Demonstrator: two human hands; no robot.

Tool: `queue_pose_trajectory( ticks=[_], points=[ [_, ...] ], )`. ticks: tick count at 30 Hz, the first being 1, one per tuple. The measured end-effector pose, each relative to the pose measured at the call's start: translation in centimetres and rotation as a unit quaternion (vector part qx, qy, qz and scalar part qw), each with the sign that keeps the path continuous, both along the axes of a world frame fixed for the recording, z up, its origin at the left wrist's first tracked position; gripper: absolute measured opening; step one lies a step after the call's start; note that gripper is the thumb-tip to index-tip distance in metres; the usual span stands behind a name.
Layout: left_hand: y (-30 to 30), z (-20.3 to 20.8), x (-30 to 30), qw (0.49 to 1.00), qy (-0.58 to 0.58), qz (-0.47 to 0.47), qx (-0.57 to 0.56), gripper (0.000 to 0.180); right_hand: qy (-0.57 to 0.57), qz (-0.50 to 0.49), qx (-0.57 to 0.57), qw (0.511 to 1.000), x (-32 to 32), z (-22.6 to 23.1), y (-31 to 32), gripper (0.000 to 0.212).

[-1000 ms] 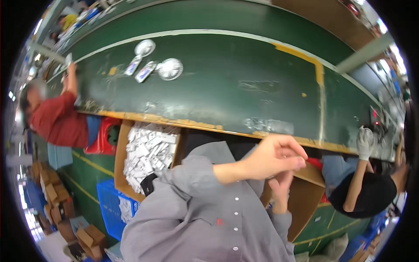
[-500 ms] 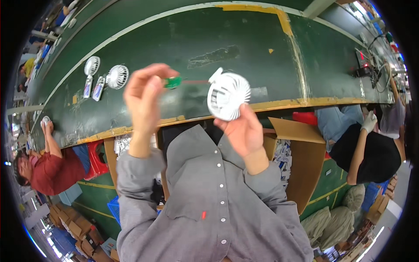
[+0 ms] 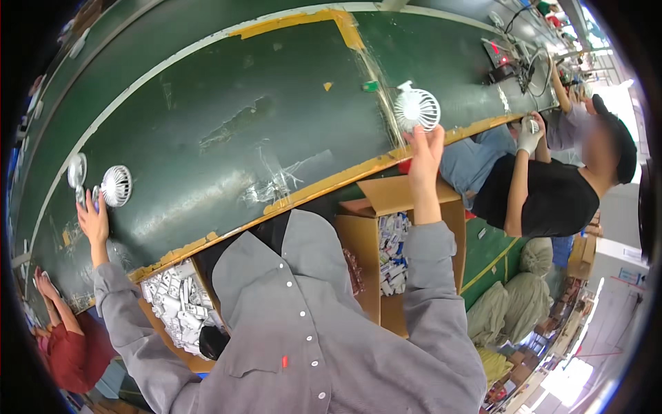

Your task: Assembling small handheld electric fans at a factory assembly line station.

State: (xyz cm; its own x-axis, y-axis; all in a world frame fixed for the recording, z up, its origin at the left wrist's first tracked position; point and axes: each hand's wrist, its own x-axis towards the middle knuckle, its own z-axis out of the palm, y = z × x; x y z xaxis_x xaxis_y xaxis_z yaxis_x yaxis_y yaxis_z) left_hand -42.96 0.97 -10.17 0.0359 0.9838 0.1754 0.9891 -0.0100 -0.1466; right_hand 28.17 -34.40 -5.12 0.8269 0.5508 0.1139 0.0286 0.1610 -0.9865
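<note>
My right hand (image 3: 426,153) pinches the lower rim of a white round fan head (image 3: 417,109) at the right part of the green bench. Left of that fan head, a small green circuit board (image 3: 371,86) lies by a yellow line on the bench. At the far left, two white handheld fans stand close together, one with a narrow-looking head (image 3: 77,170) and one with its ribbed round head (image 3: 116,185) turned toward me. My left hand (image 3: 94,222) has its fingers around the handle of the ribbed one; the fingers partly hide both handles.
Below the bench edge, an open carton (image 3: 386,265) holds packed small parts, and another box (image 3: 181,303) is full of white plastic parts. A device with red lights and cables (image 3: 507,62) sits far right. Co-workers sit at either side (image 3: 545,186).
My left hand has let go of the circuit board and reached left to the two fans. My right hand has carried the fan head to the right. The view has turned.
</note>
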Motion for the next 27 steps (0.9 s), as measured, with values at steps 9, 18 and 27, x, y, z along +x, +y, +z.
queue_pose_trajectory(
  ticks=[9,18,27],
  points=[
    [-8.5,5.8,21.4,0.962,-0.089,-0.256,0.029,0.069,0.285,0.166,0.155,0.931,7.6,2.3,1.0,0.030],
    [-11.7,9.5,28.6,0.898,-0.165,-0.407,0.017,0.041,-0.361,-0.059,-0.183,0.913,12.3,-0.2,3.7,0.025],
    [-12.6,9.5,29.5,0.872,-0.308,-0.377,0.054,0.038,-0.585,-0.009,-0.228,0.778,3.9,0.2,6.1,0.052]
  ],
)
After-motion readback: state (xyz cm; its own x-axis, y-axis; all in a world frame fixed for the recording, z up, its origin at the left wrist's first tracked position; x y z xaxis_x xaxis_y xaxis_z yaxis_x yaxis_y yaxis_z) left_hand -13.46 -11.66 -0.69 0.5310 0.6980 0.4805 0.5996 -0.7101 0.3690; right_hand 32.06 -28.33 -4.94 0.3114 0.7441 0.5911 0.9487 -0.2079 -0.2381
